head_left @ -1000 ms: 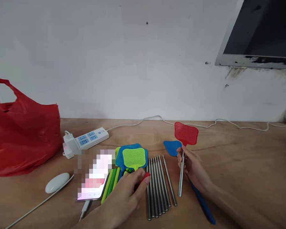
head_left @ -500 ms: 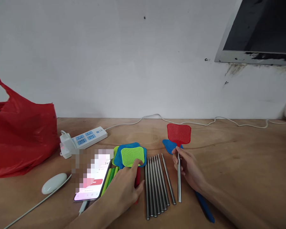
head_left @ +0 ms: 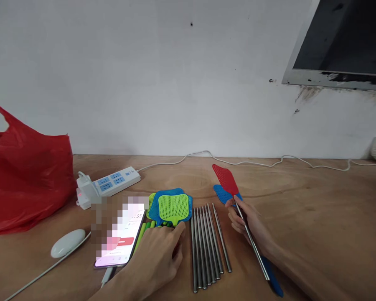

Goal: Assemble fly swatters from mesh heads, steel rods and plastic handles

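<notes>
In my right hand point(head_left: 246, 223) is a red fly swatter head point(head_left: 226, 179) on a metal rod point(head_left: 253, 246). The fingers are closed round the top of the rod, which slants down to the right. Behind it on the table lies a blue fly swatter point(head_left: 222, 194), its blue handle point(head_left: 272, 278) showing past my wrist. My left hand point(head_left: 159, 255) rests low over the handles, its fingers curled and their tips hidden. Just beyond it are stacked green and blue swatter heads point(head_left: 174, 207). Green handles point(head_left: 141, 236) lie beside it, and several metal rods point(head_left: 207, 246) lie to its right.
A lit phone point(head_left: 122, 238) lies on the left with a cable plugged in. Behind it stands a white power strip point(head_left: 117, 182), its cord point(head_left: 207, 151) running along the wall. A white mouse-shaped object point(head_left: 68, 242) and a red plastic bag point(head_left: 28, 179) are farther left.
The red swatter in my right hand has turned, its head tipping left and the rod's lower end swinging right. My left hand has drawn back and curled; the red handle beneath it no longer shows.
</notes>
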### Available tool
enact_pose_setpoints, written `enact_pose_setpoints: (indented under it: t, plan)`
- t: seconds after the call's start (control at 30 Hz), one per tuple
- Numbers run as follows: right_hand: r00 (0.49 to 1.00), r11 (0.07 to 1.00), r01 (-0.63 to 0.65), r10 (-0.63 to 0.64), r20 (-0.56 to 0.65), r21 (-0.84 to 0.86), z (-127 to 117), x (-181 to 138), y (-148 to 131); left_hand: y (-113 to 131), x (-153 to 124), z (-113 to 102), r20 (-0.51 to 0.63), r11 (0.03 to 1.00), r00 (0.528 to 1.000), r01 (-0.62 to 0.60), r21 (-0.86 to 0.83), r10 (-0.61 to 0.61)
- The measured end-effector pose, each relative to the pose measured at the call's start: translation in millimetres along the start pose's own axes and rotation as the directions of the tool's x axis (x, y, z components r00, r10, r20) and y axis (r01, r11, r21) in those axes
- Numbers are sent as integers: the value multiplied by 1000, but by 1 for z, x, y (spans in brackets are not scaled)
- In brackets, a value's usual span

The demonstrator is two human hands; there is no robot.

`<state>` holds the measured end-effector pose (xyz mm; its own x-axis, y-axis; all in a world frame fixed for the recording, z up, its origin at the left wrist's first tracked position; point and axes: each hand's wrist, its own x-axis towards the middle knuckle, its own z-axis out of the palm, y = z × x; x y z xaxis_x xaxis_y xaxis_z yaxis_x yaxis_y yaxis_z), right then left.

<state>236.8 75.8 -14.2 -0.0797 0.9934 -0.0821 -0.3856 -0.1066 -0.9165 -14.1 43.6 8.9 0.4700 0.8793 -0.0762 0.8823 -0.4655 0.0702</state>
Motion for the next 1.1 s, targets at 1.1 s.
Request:
enact_pose_setpoints:
  t: [1.1]
  plan:
    - [881, 501, 185, 296, 368, -846, 15, -33, -38, -15, 16, -11, -104, 344, 946, 9, -939, -308]
